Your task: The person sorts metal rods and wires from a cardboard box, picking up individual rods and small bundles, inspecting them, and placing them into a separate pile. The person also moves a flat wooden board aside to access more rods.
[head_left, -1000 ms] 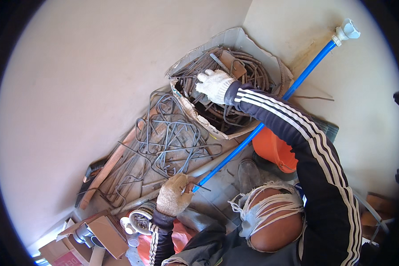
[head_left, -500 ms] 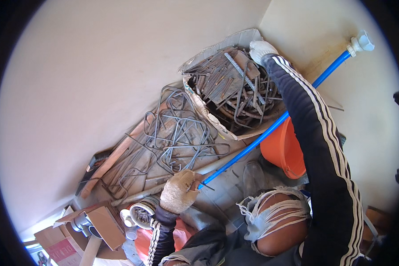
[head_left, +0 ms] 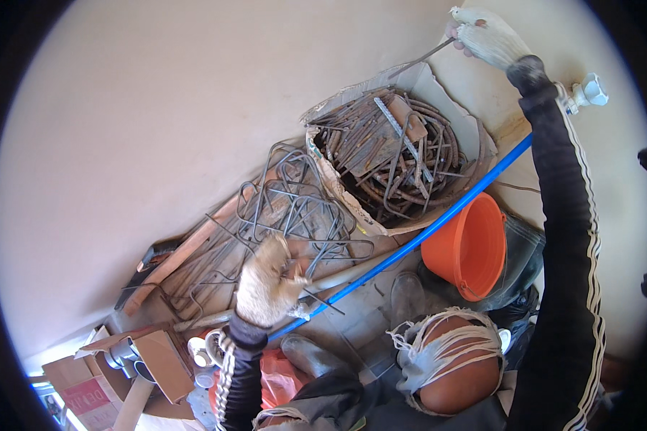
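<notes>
r hand (head_left: 490, 37) now past box (head_left: 446, 95), w/ thin rod (head_left: 423, 59)

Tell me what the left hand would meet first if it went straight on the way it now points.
Most likely the tangle of bent metal rods just beyond the gloved left hand, though depth is unclear from this one view.

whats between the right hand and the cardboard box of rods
A thin metal rod, gripped in the right hand, slants toward the cardboard box in the head view; contact isn't clear.
</notes>
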`<state>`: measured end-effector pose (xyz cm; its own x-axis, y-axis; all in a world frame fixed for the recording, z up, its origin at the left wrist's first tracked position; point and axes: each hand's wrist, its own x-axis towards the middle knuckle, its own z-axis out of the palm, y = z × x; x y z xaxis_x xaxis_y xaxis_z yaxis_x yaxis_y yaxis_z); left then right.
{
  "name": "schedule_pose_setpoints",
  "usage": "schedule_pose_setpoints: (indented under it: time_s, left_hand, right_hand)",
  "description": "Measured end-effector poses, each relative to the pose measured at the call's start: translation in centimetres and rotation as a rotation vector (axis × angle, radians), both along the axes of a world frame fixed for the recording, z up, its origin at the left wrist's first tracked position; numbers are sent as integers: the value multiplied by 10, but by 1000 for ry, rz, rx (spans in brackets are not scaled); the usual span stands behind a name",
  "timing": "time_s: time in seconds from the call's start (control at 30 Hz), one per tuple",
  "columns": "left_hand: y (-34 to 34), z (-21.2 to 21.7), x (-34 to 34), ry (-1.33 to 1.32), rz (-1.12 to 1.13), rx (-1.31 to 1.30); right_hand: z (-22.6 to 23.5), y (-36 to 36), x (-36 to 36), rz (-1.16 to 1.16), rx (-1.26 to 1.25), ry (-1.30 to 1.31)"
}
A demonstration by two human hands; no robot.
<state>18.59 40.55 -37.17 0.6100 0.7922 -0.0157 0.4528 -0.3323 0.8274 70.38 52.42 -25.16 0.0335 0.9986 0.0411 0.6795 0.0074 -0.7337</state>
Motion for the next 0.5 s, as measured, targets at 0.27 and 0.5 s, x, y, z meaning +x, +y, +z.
schedule_pose_setpoints:
  time_s: [0.27,0.5]
  left_hand:
    - [38,-4,70,-629,-143,-506]
    - [11,-65,34,-1028,-111,-1325]
  right_hand:
    - [-5,-40,-135,432,-318,56]
    - [-163,44,-36,-180,-269,-440]
